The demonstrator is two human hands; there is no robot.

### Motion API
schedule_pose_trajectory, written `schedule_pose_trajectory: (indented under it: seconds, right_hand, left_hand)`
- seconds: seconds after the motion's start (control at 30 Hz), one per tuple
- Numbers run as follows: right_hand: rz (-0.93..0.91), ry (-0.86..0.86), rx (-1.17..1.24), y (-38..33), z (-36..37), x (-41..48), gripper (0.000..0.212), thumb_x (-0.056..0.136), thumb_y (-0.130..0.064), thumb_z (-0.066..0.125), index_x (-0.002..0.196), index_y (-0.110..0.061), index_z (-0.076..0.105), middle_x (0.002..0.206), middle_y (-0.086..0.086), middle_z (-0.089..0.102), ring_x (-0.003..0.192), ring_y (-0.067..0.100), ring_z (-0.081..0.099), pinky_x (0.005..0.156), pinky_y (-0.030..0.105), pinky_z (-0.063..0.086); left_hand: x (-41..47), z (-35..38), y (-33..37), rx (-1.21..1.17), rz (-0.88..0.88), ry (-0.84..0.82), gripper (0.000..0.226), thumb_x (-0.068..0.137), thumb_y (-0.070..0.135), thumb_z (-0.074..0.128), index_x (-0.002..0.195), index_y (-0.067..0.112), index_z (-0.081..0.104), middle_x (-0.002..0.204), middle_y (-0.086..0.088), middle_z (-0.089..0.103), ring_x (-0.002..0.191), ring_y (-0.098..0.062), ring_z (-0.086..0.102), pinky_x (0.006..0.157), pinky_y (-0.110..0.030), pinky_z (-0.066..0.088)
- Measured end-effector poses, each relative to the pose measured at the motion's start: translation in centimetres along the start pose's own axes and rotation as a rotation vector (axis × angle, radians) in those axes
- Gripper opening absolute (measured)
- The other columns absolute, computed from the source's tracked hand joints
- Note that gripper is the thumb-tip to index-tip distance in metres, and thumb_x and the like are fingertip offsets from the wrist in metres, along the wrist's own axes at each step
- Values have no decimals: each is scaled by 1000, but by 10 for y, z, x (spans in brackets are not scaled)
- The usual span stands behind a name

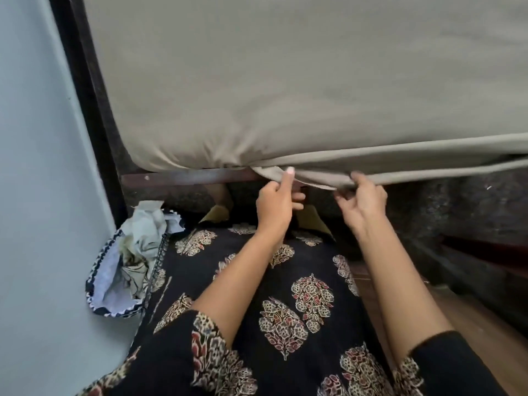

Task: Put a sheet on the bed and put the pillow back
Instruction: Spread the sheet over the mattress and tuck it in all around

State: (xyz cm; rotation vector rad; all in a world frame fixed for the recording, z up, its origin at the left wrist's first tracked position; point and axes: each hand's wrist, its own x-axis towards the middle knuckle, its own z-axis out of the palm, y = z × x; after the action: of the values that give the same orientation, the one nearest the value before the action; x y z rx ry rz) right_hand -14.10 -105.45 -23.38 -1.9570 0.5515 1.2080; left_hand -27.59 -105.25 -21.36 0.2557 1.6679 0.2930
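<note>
**Operator A:** Where is the sheet, and how do we have hold of it?

**Operator B:** The sheet (285,81) lies spread over the sleeping surface. Its loose hem hangs at the near edge, just above the bed rail (185,177). Our left hand (275,202) pinches a fold of the hem, thumb on top and fingers curled beneath. Our right hand (361,200) curls its fingers round the hem just beside it. Neither hand holds anything else. The pillow is not in view.

**Operator A:** How will the sheet handle?

**Operator B:** We judge it light, soft and limp. It bunches into creases at the near left corner, so it should slide and wrinkle when pulled. It is not fragile. We advise taking hold along the hem with the hands set apart, gripping a full fold rather than a fingertip pinch, so that the pull stays even.

**Operator A:** Is there any brand, label or writing?

**Operator B:** We can read none. The sheet is plain. The cloth bag (125,267) by the wall (43,167) and our garment (285,324) carry patterns only.
</note>
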Motion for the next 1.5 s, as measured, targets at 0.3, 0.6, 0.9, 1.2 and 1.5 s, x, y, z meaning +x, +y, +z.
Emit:
schedule_pose_trajectory:
  seconds: [0.3,0.6,0.9,1.2,1.5]
  right_hand:
    - [30,157,-323,19,-41,3,32,83,-15,68,71,-14,39,63,9,51,34,13,51,35,22,43]
    - [-1092,-388,-1128,-17,-46,-11,29,81,-18,44,93,-5,68,99,5,65,97,20,57,86,31,46]
    - [-1308,-478,-1643,-6,-43,13,62,67,-3,42,127,8,51,132,22,52,123,35,50,105,43,40]
    - [-951,-460,-2050,-38,27,-9,43,79,-34,51,109,-5,61,113,14,63,109,33,57,93,36,41]
    - [-608,-606,-2298,-50,54,-2,37,76,-13,60,113,-4,59,121,15,61,112,28,58,83,30,45]
  left_hand:
    - [15,38,-24,1132,939,391,28,79,21,63,107,20,61,110,0,56,102,-22,50,91,-36,39]
    - [10,40,-51,1279,960,365,51,83,14,50,134,8,47,136,-7,49,129,-23,43,113,-40,29]
    - [24,53,-18,1255,813,365,50,77,22,31,117,12,59,120,-2,61,113,-21,55,104,-36,25]
    - [25,42,5,1345,777,202,32,81,13,54,112,19,62,106,-1,64,98,-26,60,80,-36,38]
    - [-8,-8,-9,961,802,222,47,71,3,47,115,8,63,120,-4,63,112,-23,57,94,-37,46]
